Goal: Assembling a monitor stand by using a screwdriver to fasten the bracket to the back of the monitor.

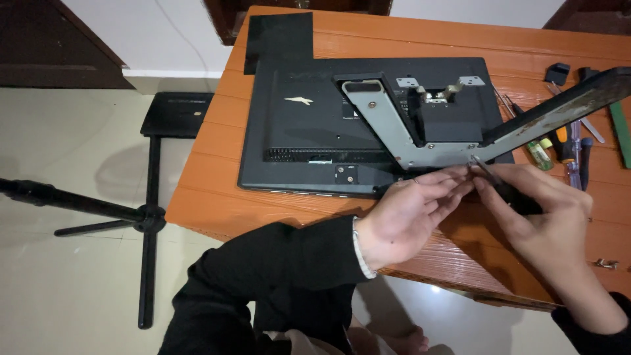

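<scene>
1. The right hand (pixel 549 207) is closed around the dark handle of a screwdriver (pixel 503 184), whose thin metal shaft points up-left to the lower edge of a grey metal bracket (pixel 394 125).
2. The left hand (pixel 411 213) is curled, fingertips pinched together right at the screwdriver's tip, touching the bracket's lower edge; whether it grips anything small there cannot be told.
3. The bracket is V-shaped and lies on the back of a black monitor (pixel 302 131), which rests face down on the orange wooden worktop (pixel 210 197). Its right arm runs up to a dark stand base (pixel 565 105) that tilts above the worktop and hides part of the tools behind it.
4. To the right of the monitor lie several screwdrivers (pixel 578 148) with coloured handles, close together.
5. A flat black panel (pixel 279 39) lies at the worktop's far edge, touching the monitor's top corner.
6. A black tripod stand (pixel 148 213) is on the pale floor to the left, well apart from the hands.
</scene>
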